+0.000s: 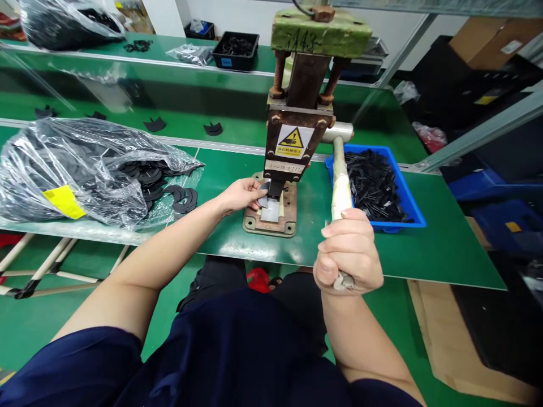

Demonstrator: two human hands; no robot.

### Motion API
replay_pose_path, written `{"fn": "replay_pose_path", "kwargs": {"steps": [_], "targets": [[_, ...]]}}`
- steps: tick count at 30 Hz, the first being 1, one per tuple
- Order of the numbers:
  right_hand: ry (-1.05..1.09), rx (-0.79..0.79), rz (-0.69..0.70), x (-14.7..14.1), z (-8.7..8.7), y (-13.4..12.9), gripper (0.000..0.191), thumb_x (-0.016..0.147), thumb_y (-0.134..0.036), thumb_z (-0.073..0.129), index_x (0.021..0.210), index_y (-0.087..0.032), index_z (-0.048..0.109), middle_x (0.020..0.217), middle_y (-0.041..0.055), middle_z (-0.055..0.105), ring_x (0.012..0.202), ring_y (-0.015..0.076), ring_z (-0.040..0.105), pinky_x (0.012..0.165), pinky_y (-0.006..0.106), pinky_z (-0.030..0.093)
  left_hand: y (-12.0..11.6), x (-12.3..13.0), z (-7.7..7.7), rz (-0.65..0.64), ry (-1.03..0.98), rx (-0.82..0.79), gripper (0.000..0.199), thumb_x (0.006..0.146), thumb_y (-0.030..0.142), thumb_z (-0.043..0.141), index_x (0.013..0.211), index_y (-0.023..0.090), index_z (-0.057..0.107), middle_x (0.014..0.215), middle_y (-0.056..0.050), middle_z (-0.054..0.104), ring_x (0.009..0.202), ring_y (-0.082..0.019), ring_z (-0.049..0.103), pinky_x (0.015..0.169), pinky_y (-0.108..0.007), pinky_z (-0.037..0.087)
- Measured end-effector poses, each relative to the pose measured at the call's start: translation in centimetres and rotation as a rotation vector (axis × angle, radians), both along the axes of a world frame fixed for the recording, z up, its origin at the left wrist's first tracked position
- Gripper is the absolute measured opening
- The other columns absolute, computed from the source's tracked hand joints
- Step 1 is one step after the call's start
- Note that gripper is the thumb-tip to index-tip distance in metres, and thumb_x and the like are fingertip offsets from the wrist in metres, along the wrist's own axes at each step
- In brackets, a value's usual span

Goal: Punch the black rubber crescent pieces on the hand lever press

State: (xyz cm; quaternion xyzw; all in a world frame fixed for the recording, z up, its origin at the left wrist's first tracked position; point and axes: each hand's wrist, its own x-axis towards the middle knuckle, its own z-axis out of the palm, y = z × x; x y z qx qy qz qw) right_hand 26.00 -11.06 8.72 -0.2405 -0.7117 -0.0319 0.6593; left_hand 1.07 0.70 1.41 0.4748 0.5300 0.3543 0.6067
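Beside the ram [277,189], left hand [241,195] pinches a dark part [263,201]; right of that grip, right hand [351,251] clenches the lever [340,175].

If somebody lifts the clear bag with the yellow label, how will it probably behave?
The bag would probably sag, since its thin film is wrinkled. Black curved pieces might slide out, because some lie uncovered at its right end. It may feel rather heavy, being bulky with many pieces.
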Motion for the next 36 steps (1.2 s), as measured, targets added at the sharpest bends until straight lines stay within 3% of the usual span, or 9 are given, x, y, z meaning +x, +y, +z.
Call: {"fn": "replay_pose_path", "kwargs": {"steps": [7, 12, 16, 19, 23, 26, 30, 33, 36], "targets": [[-0.004, 0.009, 0.023, 0.3, -0.2, 0.1, 0.022, 0.092, -0.034, 0.062, 0.073, -0.025, 0.056, 0.067, -0.0059, 0.064, 0.072, 0.0153, 0.069, 0.092, 0.050, 0.059, 1.6, 0.4, 0.3, -0.139, 0.158, -0.015, 0.041, 0.078, 0.039, 0.095, 0.079, 0.019, 0.059, 0.055, -0.003, 0.067, 0.047, -0.016, 0.066, 0.046, -0.023, 0.050], [0.012, 0.003, -0.005, 0.1, -0.5, 0.1, 0.026, 0.094, -0.039, 0.060, 0.071, -0.026, 0.054, 0.064, -0.0072, 0.062, 0.070, 0.0151, 0.068, 0.091, 0.050, 0.060, 2.0, 1.3, 1.5, -0.124, 0.231, -0.124, 0.037, 0.077, 0.030, 0.095, 0.077, 0.020, 0.060, 0.053, 0.000, 0.062, 0.044, -0.017, 0.064, 0.044, -0.024, 0.047], [0.006, 0.017, 0.018, 0.2, -0.4, 0.1, 0.024, 0.094, -0.034, 0.061, 0.072, -0.025, 0.056, 0.068, -0.0060, 0.065, 0.072, 0.0156, 0.069, 0.091, 0.049, 0.060, 1.6, 1.6, 1.5, -0.116, 0.257, -0.170, 0.030, 0.086, 0.032, 0.086, 0.081, 0.021, 0.059, 0.054, -0.002, 0.063, 0.046, -0.018, 0.064, 0.044, -0.025, 0.046], [-0.031, 0.016, 0.035, 0.5, -0.3, 0.1, 0.021, 0.091, -0.030, 0.064, 0.073, -0.025, 0.057, 0.069, -0.0050, 0.066, 0.073, 0.0171, 0.070, 0.091, 0.050, 0.060, -0.5, 1.8, 0.7, -0.041, 0.298, -0.026, 0.026, 0.089, 0.034, 0.082, 0.094, 0.021, 0.061, 0.064, -0.001, 0.067, 0.050, -0.017, 0.064, 0.047, -0.026, 0.047], [-0.031, 0.033, 0.019, 1.0, -0.5, 0.4, 0.024, 0.088, -0.035, 0.067, 0.068, -0.027, 0.057, 0.065, -0.0053, 0.067, 0.067, 0.0199, 0.070, 0.083, 0.055, 0.062, -5.7, 1.2, -0.2, -0.083, 0.261, 0.387, 0.032, 0.094, 0.033, 0.072, 0.123, 0.021, 0.067, 0.101, -0.006, 0.074, 0.072, -0.015, 0.068, 0.063, -0.028, 0.056], [0.026, 0.049, 0.006, 1.0, -0.9, 0.9, 0.027, 0.085, -0.039, 0.069, 0.064, -0.029, 0.056, 0.059, -0.0058, 0.066, 0.061, 0.0210, 0.069, 0.076, 0.055, 0.063, -9.1, -1.7, -0.5, -0.126, 0.420, 0.539, 0.032, 0.100, 0.037, 0.064, 0.129, 0.024, 0.071, 0.115, -0.009, 0.072, 0.087, -0.017, 0.069, 0.076, -0.031, 0.059], [0.074, 0.065, 0.005, 0.7, -1.2, 1.5, 0.032, 0.083, -0.043, 0.072, 0.061, -0.029, 0.054, 0.055, -0.0052, 0.065, 0.057, 0.0208, 0.067, 0.074, 0.053, 0.062, -11.7, -9.5, -0.9, 0.093, 0.895, 0.611, 0.034, 0.102, 0.042, 0.063, 0.127, 0.022, 0.071, 0.117, -0.011, 0.071, 0.107, -0.026, 0.069, 0.098, -0.041, 0.057], [0.110, 0.123, 0.005, 0.2, -1.2, 1.8, 0.037, 0.084, -0.043, 0.073, 0.058, -0.027, 0.050, 0.052, -0.0050, 0.062, 0.056, 0.0187, 0.065, 0.075, 0.051, 0.061, -12.8, -15.3, -1.4, 0.192, 1.191, 0.550, 0.039, 0.096, 0.045, 0.070, 0.126, 0.019, 0.070, 0.118, -0.014, 0.071, 0.119, -0.033, 0.065, 0.107, -0.047, 0.052], [0.129, 0.167, -0.018, -0.4, -1.1, 2.2, 0.044, 0.086, -0.044, 0.072, 0.057, -0.025, 0.044, 0.050, -0.0051, 0.058, 0.055, 0.0165, 0.064, 0.077, 0.048, 0.061, -13.7, -18.6, -1.8, 0.131, 1.312, 0.485, 0.042, 0.093, 0.050, 0.073, 0.123, 0.020, 0.071, 0.120, -0.014, 0.070, 0.119, -0.034, 0.064, 0.106, -0.048, 0.052]]}}
